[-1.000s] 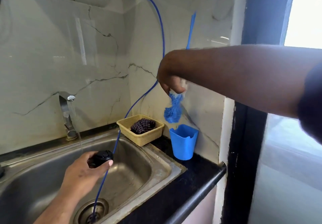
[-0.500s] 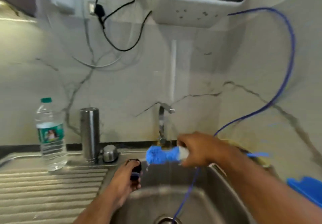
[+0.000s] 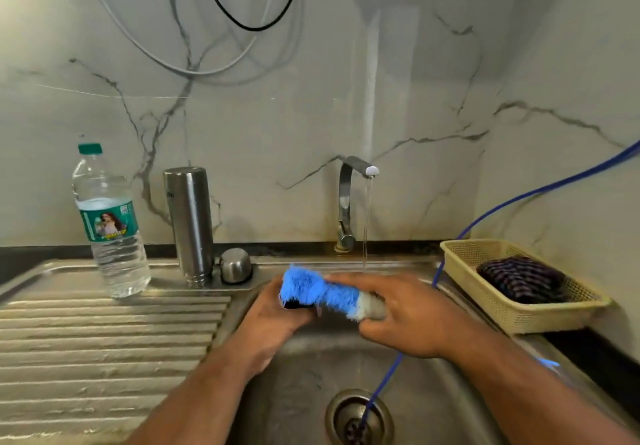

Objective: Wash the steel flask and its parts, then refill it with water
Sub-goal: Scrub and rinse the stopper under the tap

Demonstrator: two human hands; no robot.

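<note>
On the draining board [image 3: 104,340] at the left stands a plastic bottle [image 3: 110,229] with water in it. Beside it the steel flask [image 3: 189,222] stands straight up, long side up and down, its steel cap [image 3: 235,266] next to it. Over the sink [image 3: 294,392] the left hand [image 3: 273,320] curls round a black part [image 3: 294,304], mostly hidden. The right hand [image 3: 408,316] grips a blue brush [image 3: 318,294] lying sideways, fluffy end pointing left onto that part. Water runs from the tap [image 3: 349,202]. At the right a basket [image 3: 519,316] holds a dark checked cloth [image 3: 519,278].

Blue brush [image 3: 313,291] now on the black cap [image 3: 293,304], no longer apart.
</note>
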